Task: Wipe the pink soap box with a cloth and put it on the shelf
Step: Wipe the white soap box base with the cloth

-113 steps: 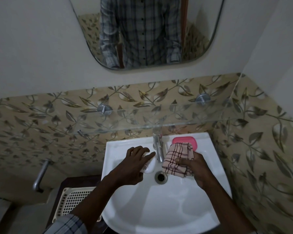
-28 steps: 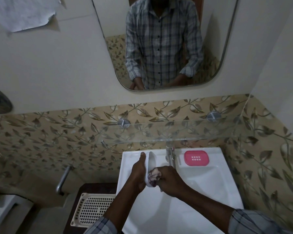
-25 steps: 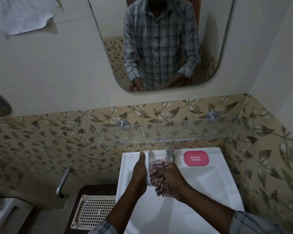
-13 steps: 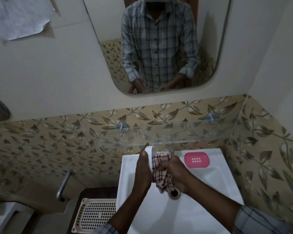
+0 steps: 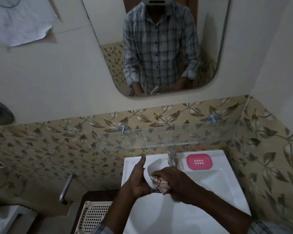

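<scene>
My left hand (image 5: 139,179) holds a white soap-box part (image 5: 151,168) on edge over the white sink (image 5: 218,186). My right hand (image 5: 172,180) grips a bunched pink checked cloth (image 5: 161,183) and presses it into the white part's hollow. The pink soap box piece (image 5: 199,161), with small white holes, lies flat on the sink's back right ledge. A clear glass shelf (image 5: 159,137) runs along the leaf-patterned tiles just above the sink.
A chrome tap (image 5: 172,157) stands between my hands and the pink piece. A cream perforated basket (image 5: 93,217) sits low at the left of the sink. A metal pipe handle (image 5: 65,188) sticks out of the left wall. A mirror (image 5: 159,44) hangs above.
The cloth was spread over the white part's face; now it is bunched low inside the hollow. My hands have dropped slightly toward the basin. The pink piece has not moved.
</scene>
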A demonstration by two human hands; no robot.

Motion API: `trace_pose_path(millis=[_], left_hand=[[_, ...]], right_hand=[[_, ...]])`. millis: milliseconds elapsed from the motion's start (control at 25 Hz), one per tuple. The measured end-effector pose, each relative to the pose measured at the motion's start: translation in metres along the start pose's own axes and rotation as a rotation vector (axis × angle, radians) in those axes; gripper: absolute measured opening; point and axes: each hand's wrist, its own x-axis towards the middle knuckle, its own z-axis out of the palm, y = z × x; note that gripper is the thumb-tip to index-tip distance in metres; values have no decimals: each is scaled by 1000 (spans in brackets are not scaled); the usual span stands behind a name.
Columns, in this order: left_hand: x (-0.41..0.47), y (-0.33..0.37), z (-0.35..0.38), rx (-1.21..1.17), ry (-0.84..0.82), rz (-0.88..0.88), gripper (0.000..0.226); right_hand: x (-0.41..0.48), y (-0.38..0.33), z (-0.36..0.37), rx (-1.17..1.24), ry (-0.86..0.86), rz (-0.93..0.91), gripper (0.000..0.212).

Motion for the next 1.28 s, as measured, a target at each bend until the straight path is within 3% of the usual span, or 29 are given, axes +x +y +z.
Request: trace_pose_path(millis=[80, 160, 240, 320, 400, 480, 560, 640, 720, 800, 880, 960, 1040, 1120, 1280], left_hand=[[6, 8, 11, 40, 88, -27, 70], [11, -1, 18, 23, 98, 90, 59], [14, -19, 16, 92, 123, 231, 57], [18, -35, 5, 222, 158, 504, 55], [23, -43, -8, 398, 152, 809, 63], [27, -47, -17, 520, 18, 901, 82], [26, -49, -18, 545, -96, 852, 88], [23, -50, -23, 389, -52, 687, 75], [17, -38, -28, 159, 55, 437, 85], [12, -16, -24, -15, -49, 119, 106], [4, -1, -11, 3, -28, 8, 90], [9, -8, -3, 69, 79, 47, 59], [12, -24, 1, 147, 170, 167, 45], [16, -34, -5, 82, 170, 169, 53], [14, -27, -35, -208, -23, 107, 67]], right_hand=[[1, -1, 4, -59, -60, 30, 61], [4, -6, 4, 92, -28, 158, 60], [6, -14, 4, 484, 25, 382, 50], [8, -18, 2, 872, 133, 577, 41], [12, -19, -2, 1122, 185, 647, 31], [18, -24, -10, 1231, 207, 655, 34], [24, -25, -18, 1047, 255, 642, 54], [29, -25, -27, 839, 253, 588, 65], [26, -24, -33, 636, 134, 433, 67], [19, -20, -27, 213, -37, 234, 70], [10, -18, -10, -6, -91, 136, 73], [4, -19, 5, 116, -26, 229, 75], [4, -19, 14, 462, 27, 400, 70], [6, -17, 15, 865, 93, 508, 60], [8, 8, -11, 1441, 467, 681, 45]])
